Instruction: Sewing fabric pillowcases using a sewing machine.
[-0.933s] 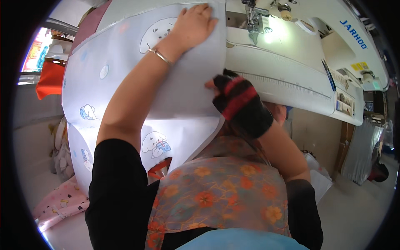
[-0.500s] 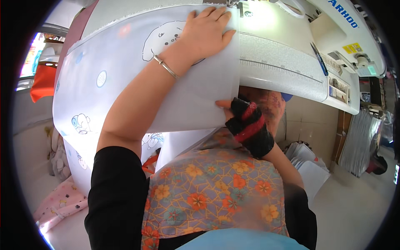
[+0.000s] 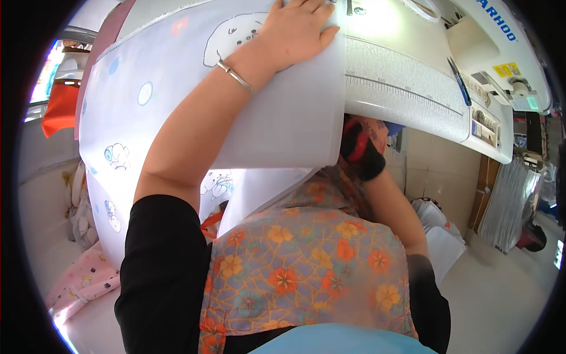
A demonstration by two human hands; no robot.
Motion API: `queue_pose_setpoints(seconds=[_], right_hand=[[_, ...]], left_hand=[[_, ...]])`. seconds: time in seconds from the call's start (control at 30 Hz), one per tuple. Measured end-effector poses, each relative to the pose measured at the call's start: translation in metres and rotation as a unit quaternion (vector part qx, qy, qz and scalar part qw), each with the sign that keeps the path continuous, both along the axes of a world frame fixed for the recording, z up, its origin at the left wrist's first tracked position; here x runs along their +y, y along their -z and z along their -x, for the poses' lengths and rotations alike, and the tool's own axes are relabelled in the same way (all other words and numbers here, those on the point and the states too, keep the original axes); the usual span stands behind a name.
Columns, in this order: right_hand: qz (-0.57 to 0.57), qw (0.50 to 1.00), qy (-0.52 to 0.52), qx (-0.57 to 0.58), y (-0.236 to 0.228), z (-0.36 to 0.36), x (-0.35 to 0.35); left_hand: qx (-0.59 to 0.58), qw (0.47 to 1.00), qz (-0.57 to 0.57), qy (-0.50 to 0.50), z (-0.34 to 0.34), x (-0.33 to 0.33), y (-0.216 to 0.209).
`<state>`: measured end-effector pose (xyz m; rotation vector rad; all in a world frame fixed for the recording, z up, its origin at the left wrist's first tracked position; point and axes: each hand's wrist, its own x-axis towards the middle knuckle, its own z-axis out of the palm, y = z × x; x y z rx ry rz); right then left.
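A pale lilac-white fabric (image 3: 283, 127), printed with cartoon figures and coloured dots, drapes over the machine table and hangs off its front edge. My left hand (image 3: 298, 30) rests flat on it near the top of the view, fingers spread and thumb out to the right. Lower down, my right hand (image 3: 365, 154) wears a black and red striped fingerless glove. It sits beside the fabric's hanging right edge, just below the table edge, and its fingers are hidden from sight.
The white sewing machine (image 3: 500, 35) stands at the upper right. A ruler scale (image 3: 401, 85) runs along the table edge, with blue tweezers (image 3: 458, 81) lying past its end. Stacked pale sheets (image 3: 507, 203) are at right; pink printed cloth (image 3: 85, 283) lies lower left.
My right hand has moved up and away from the fabric's lower corner, in under the table edge. My left hand and the fabric appear slightly higher in the view.
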<state>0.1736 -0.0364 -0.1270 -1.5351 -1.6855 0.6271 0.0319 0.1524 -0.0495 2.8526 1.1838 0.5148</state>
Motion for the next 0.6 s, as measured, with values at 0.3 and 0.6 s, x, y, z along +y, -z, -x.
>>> queue_pose_setpoints(seconds=[0.3,0.6], right_hand=[[0.211,0.928,-0.06,0.303,0.032,0.035,0.039],[0.03,0.959,-0.239,0.147,0.148,0.01,-0.003]], left_hand=[[-0.027,0.998,-0.036,0.05,0.023,-0.033,0.01],[0.02,0.999,0.014,0.034,0.032,-0.055,-0.001]])
